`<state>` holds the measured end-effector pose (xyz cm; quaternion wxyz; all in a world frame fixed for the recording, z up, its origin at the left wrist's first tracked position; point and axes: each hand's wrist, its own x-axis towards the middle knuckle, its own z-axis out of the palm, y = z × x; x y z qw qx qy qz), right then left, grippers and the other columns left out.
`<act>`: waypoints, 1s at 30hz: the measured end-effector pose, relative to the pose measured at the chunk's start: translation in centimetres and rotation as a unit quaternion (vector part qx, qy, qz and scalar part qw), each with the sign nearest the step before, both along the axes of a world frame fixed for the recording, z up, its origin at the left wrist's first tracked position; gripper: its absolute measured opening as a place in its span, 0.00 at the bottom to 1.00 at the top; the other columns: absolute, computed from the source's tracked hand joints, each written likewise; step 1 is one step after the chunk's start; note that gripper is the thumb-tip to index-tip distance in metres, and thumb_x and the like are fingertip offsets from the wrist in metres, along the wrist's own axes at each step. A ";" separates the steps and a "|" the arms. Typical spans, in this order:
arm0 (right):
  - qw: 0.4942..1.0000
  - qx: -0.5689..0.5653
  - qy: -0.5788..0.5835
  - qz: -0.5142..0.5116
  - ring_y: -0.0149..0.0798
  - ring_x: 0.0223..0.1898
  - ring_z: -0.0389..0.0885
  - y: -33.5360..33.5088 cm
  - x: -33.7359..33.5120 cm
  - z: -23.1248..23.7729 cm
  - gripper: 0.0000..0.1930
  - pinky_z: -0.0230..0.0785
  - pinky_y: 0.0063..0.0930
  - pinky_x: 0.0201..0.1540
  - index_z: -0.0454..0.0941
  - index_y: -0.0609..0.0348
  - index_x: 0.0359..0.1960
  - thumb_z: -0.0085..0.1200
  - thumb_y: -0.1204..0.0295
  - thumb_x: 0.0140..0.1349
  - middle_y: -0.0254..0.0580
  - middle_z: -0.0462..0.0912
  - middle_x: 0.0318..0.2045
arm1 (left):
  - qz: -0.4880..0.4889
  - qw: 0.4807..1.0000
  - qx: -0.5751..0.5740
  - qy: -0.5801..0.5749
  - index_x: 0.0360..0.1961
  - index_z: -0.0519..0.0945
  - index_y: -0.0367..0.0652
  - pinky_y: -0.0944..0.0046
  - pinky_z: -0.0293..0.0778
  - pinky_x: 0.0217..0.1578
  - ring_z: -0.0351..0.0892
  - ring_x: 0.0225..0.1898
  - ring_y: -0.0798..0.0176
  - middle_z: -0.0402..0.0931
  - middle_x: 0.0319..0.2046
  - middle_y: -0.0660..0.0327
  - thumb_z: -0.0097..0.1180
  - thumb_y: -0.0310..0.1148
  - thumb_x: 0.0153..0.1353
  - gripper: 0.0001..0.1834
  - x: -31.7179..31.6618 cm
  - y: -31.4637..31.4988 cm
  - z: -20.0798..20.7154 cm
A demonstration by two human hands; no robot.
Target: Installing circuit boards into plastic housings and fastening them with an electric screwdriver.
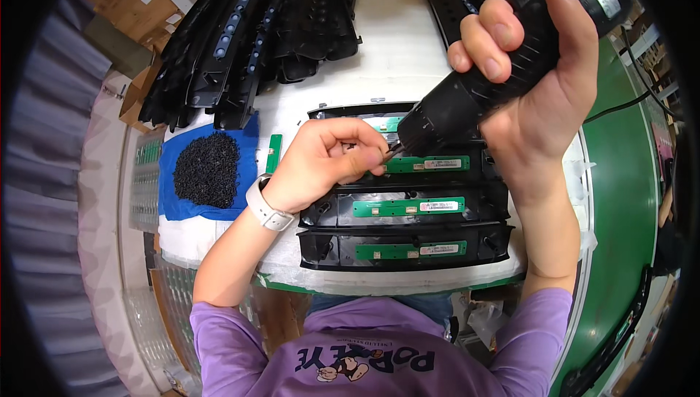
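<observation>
The right hand is wrapped around a thick black power screwdriver, which tilts down and to the left over a row of four black plastic panels. Its narrow nose is right by the left hand, near the left part of a green circuit board on the second panel from the far side. The thumb and fingertips of the left hand are drawn in close together beside the screwdriver's tip; whether they are clamped on the tip or on something small cannot be told, since the fingers cover that spot. A white watch is on the left wrist

Nearer the person, the third panel and the fourth panel each carry a similar green board with a pale label. To the left of the row, a loose green strip lies on the white table, and beside it a heap of small black pieces sits on a blue cloth. More black panels are piled at the far left and far right of the table
</observation>
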<state>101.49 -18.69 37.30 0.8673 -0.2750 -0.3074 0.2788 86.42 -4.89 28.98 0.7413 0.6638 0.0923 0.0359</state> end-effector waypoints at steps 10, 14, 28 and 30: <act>0.996 -0.018 -0.089 0.010 0.27 0.16 0.63 -1.3 -1.5 -0.1 0.21 0.62 0.27 0.29 0.71 0.59 0.43 0.40 0.52 0.66 0.29 0.66 0.20 | 0.036 0.980 -0.195 -0.032 0.39 0.77 0.33 0.80 0.55 0.18 0.58 0.16 0.80 0.76 0.26 0.62 0.54 0.28 0.63 0.08 -0.3 0.0 0.2; 0.969 0.069 -0.209 0.114 0.28 0.19 0.65 -2.0 1.7 0.1 0.23 0.60 0.27 0.33 0.67 0.59 0.48 0.46 0.52 0.62 0.30 0.66 0.21 | 0.014 0.969 -0.246 -0.034 0.39 0.77 0.35 0.80 0.56 0.19 0.58 0.16 0.81 0.76 0.28 0.63 0.54 0.29 0.63 0.08 0.1 -0.3 -0.5; 0.961 0.109 -0.231 0.108 0.28 0.22 0.65 -2.4 -0.4 0.4 0.26 0.60 0.28 0.37 0.65 0.57 0.54 0.43 0.50 0.64 0.31 0.67 0.24 | 0.047 0.961 -0.272 -0.025 0.40 0.77 0.35 0.79 0.57 0.20 0.59 0.17 0.80 0.76 0.28 0.64 0.53 0.29 0.64 0.08 0.1 -1.1 -0.7; 0.961 0.108 -0.229 0.114 0.28 0.22 0.66 -2.1 -0.3 0.1 0.26 0.61 0.28 0.37 0.65 0.57 0.55 0.42 0.50 0.64 0.31 0.68 0.24 | 0.047 0.959 -0.277 -0.029 0.40 0.77 0.35 0.79 0.57 0.20 0.59 0.18 0.80 0.76 0.28 0.64 0.53 0.29 0.64 0.08 0.1 -1.0 -0.8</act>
